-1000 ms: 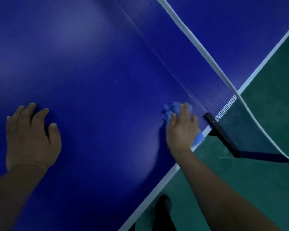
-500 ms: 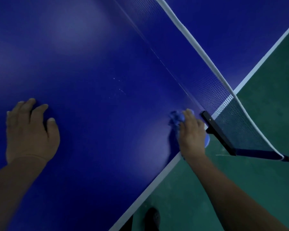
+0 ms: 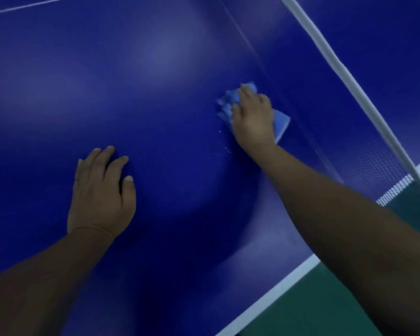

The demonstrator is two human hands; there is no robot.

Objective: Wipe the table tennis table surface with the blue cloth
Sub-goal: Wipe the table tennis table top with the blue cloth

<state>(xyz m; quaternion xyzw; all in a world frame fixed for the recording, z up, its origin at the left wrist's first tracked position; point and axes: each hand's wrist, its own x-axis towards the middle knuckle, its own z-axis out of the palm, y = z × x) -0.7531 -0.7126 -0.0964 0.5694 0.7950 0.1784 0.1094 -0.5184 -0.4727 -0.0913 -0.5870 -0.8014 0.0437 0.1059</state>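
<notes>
Dark blue, smooth, faintly glossy table tennis surface fills nearly the whole view, white edge line running along its near right side, green floor beyond that. Black mesh net with white top tape crosses the upper right, its foot just beyond where I am working. My left hand lies flat on the surface, fingers straight and slightly spread, holding nothing, taking some of my lean. My right hand presses down on the crumpled light-blue cloth, fingers fairly straight on top of it and not curled round it, as far as I can see; cloth bunches out to the left of the fingers and sticks out flat on the right, near the net's base. Small white specks sit on the surface just below my right wrist, touching neither hand nor cloth. Risks, as I judge them: reaching this far with weight on a flat left palm, that palm could slide on the glossy top. A stroke carried rightward could snag the cloth or my knuckles in the mesh and drag the net. Cloth being bunched, it may skip over a strip. The specks lie behind my hand; a forward pass would miss them, or my forearm could smear them.
</notes>
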